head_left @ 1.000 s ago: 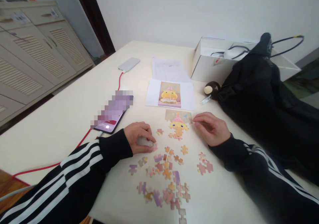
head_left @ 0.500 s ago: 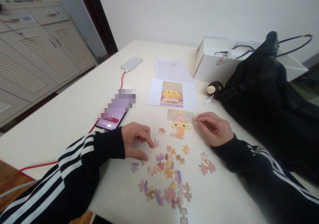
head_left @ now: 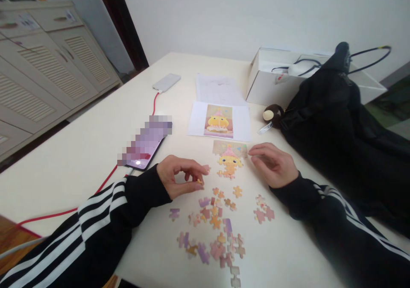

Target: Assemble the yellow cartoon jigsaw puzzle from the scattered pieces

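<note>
joined section (head_left: 229, 162): one, laid on the table (head_left: 282, 245) below one printed picture (head_left: 218, 123); a pink hat, a yellow head and two dark eyes are shown, the lower edge unfinished.
loose pieces (head_left: 215, 223): scattered in overlap, not exactly countable; three pinkish ones are grouped at right.
left hand (head_left: 177, 174): fingers bent; whether a small yellow bit is gripped cannot be told.
right hand (head_left: 275, 166): fingers slightly parted beside the section.
phone (head_left: 149, 145): one.

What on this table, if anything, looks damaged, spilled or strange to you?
Only the phone: blocky pixelation hides much of it and seems to pass its edges, probably picture masking, not damage. Nothing looks spilled.
</note>
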`<action>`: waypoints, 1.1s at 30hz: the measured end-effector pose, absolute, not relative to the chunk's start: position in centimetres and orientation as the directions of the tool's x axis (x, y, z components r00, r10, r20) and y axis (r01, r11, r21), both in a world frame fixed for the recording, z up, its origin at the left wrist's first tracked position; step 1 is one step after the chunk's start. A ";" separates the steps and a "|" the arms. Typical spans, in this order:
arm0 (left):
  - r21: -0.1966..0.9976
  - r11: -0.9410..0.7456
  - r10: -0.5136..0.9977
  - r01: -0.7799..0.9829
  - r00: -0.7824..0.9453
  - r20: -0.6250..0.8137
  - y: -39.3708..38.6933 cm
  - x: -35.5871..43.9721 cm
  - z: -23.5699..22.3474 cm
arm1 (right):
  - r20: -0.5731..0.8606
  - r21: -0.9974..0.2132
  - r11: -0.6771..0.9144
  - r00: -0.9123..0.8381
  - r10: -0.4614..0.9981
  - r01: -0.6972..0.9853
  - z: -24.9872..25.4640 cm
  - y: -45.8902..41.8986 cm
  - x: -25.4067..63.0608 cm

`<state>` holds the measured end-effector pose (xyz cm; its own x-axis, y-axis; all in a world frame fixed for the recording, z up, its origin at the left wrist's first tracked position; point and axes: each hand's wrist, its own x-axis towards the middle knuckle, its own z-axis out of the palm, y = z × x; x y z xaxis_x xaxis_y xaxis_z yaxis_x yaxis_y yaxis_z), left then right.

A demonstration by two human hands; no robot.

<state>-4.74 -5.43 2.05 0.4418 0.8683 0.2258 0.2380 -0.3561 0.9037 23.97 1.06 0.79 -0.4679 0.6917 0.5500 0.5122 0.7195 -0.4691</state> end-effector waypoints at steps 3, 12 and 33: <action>0.960 -0.280 0.918 0.022 0.297 0.261 -5.8 -2.3 2.3 | 0.534 -0.508 0.757 -0.540 0.651 0.411 2.2 -0.9 22.7; 0.969 0.209 0.965 -0.130 0.191 -0.182 -6.3 1.5 1.8 | 0.608 -0.480 0.814 -0.545 0.577 0.327 2.7 -3.7 20.8; 0.307 -0.848 0.437 0.433 0.240 0.867 1.6 0.3 -0.9 | 0.469 -0.431 0.688 -0.507 0.724 0.584 -0.8 2.4 24.7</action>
